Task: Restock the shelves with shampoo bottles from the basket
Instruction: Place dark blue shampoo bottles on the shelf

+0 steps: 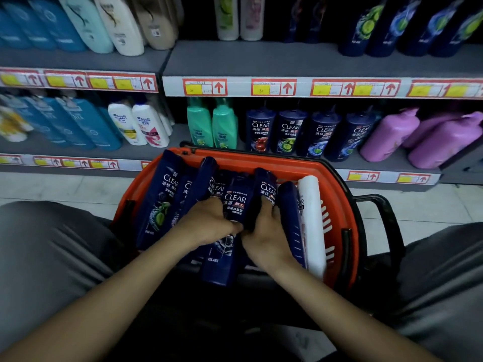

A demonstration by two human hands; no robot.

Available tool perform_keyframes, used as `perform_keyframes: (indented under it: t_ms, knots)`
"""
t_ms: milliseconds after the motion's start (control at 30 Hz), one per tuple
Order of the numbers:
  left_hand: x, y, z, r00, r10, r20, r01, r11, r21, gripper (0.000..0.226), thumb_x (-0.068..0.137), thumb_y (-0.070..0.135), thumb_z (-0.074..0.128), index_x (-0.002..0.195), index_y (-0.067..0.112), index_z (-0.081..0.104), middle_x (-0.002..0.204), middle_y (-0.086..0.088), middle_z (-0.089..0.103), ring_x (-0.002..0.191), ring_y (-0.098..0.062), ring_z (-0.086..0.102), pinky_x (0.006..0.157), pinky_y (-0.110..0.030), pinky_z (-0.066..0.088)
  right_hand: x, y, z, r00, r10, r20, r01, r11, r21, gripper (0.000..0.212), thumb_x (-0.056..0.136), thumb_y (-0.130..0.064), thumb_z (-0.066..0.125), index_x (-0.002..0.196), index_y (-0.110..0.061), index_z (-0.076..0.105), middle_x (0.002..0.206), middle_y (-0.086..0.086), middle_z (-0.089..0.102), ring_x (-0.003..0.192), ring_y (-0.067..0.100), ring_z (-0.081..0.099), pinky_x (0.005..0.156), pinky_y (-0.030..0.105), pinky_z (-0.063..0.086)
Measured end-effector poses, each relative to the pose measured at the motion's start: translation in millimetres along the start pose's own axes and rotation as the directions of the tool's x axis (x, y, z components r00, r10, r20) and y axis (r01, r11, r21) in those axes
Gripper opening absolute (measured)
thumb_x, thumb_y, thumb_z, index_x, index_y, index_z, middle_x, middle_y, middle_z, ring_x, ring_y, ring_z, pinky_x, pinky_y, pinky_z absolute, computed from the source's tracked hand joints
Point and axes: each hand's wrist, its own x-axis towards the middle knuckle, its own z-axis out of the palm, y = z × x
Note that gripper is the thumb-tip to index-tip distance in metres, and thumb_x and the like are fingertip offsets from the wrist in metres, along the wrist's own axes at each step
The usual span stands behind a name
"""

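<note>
From the head camera I look down into the orange plastic shopping basket sitting between my knees, in front of the grey store shelving. It is packed with dark blue plastic CLEAR shampoo bottles lying on their sides or leaning, caps pointing away from me, plus one white plastic bottle against the right wall.

Both my hands are down among them. My left hand curls round the left edge of the middle dark blue CLEAR bottle, thumb near its lower label. My right hand grips on the other side, fingers tucked between that bottle and its neighbour; I cannot tell for certain which of the two it holds.

I judge these bottles to be full, so fairly heavy for their size, with stiff walls that give little under a squeeze. The glossy skin looks slippery, and the flattened shape suits a grip across the narrow sides near the middle, not by the cap end. Packed this tightly, one bottle may drag its neighbours as it lifts.

The matching row of dark blue CLEAR pump bottles stands on the lower shelf just beyond the basket, between green bottles and purple bottles.
</note>
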Motion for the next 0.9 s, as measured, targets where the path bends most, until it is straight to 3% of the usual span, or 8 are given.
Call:
perform_keyframes:
  t_ms: [100, 200, 367, 433, 533, 633, 767, 900]
  knots:
    - [0, -3, 3, 1.000, -0.022, 0.004, 0.023, 0.983, -0.183, 0.019, 0.072, 0.027, 0.079, 0.083, 0.027, 0.065, 0.086, 0.008, 0.069, 0.081, -0.010, 0.064, 0.063, -0.025, 0.049, -9, 5, -6, 0.997, 0.011, -0.082, 0.002, 0.988, 0.157, 0.093, 0.071, 0.001, 0.069, 0.148, -0.022, 0.021, 0.139, 0.010, 0.041, 0.128, 0.023, 0.043, 0.111, 0.034, 0.037]
    - [1, -2, 4, 0.999, -0.039, -0.008, 0.036, 0.961, -0.274, 0.028, 0.066, 0.023, 0.085, 0.089, 0.022, 0.068, 0.088, 0.006, 0.072, 0.085, -0.012, 0.066, 0.068, -0.024, 0.049, -16, 12, -4, 0.998, 0.042, -0.038, -0.033, 0.975, 0.218, 0.097, 0.064, 0.005, 0.067, 0.145, -0.024, 0.024, 0.134, 0.007, 0.049, 0.124, 0.023, 0.049, 0.105, 0.040, 0.044]
    - [2, 0, -5, 0.985, -0.115, 0.127, 0.139, 0.970, -0.199, 0.033, 0.078, 0.033, 0.075, 0.096, 0.022, 0.049, 0.088, 0.017, 0.050, 0.083, -0.007, 0.053, 0.061, -0.025, 0.045, -19, 13, -1, 0.993, 0.119, 0.003, -0.110, 0.903, 0.415, 0.068, 0.076, -0.007, 0.068, 0.131, -0.025, 0.033, 0.117, -0.001, 0.062, 0.104, 0.015, 0.062, 0.095, 0.040, 0.052]
    - [2, -2, -12, 0.971, -0.164, 0.171, 0.199, 0.956, -0.213, 0.049, 0.079, 0.033, 0.075, 0.114, 0.024, 0.042, 0.091, 0.013, 0.046, 0.087, -0.012, 0.052, 0.065, -0.030, 0.048, -15, 13, -2, 0.971, 0.228, 0.078, -0.234, 0.818, 0.525, 0.049, 0.080, -0.014, 0.067, 0.123, -0.020, 0.043, 0.111, 0.002, 0.065, 0.097, 0.019, 0.065, 0.087, 0.040, 0.056]
    - [3, -4, -18, 0.960, -0.188, 0.206, 0.262, 0.862, -0.435, 0.039, 0.078, 0.032, 0.077, 0.099, 0.022, 0.046, 0.102, 0.002, 0.059, 0.093, -0.019, 0.058, 0.074, -0.040, 0.053, -12, 9, -3, 0.889, 0.351, 0.295, -0.455, 0.604, 0.654, 0.035, 0.082, -0.025, 0.070, 0.114, -0.015, 0.061, 0.103, 0.009, 0.072, 0.092, 0.026, 0.069, 0.080, 0.038, 0.058]
    - [1, -6, -14, 0.964, -0.182, 0.197, 0.261, 0.804, -0.535, 0.045, 0.074, 0.036, 0.078, 0.105, 0.022, 0.049, 0.108, 0.002, 0.061, 0.091, -0.016, 0.059, 0.067, -0.033, 0.049, -11, 9, -10, 0.832, 0.320, 0.453, -0.555, 0.497, 0.668, 0.031, 0.078, -0.020, 0.073, 0.108, -0.014, 0.069, 0.097, 0.009, 0.076, 0.093, 0.027, 0.070, 0.086, 0.041, 0.057]
    - [-2, -8, -13, 0.956, -0.117, 0.271, 0.270, 0.716, -0.644, 0.089, 0.053, 0.029, 0.088, 0.130, 0.015, 0.045, 0.102, -0.006, 0.073, 0.087, -0.022, 0.070, 0.071, -0.045, 0.058, -15, 12, -24, 0.849, 0.212, 0.484, -0.513, 0.550, 0.659, 0.040, 0.078, -0.019, 0.077, 0.116, -0.013, 0.066, 0.102, 0.008, 0.075, 0.093, 0.023, 0.071, 0.072, 0.032, 0.058]
    - [-3, -11, -21, 0.951, -0.040, 0.308, 0.269, 0.603, -0.751, 0.077, 0.046, 0.024, 0.094, 0.115, 0.013, 0.062, 0.102, -0.014, 0.073, 0.089, -0.028, 0.071, 0.070, -0.047, 0.056, -12, 7, -48, 0.839, 0.131, 0.529, -0.519, 0.486, 0.703, 0.037, 0.089, -0.036, 0.064, 0.121, -0.018, 0.062, 0.111, 0.006, 0.072, 0.104, 0.025, 0.068, 0.084, 0.038, 0.056]
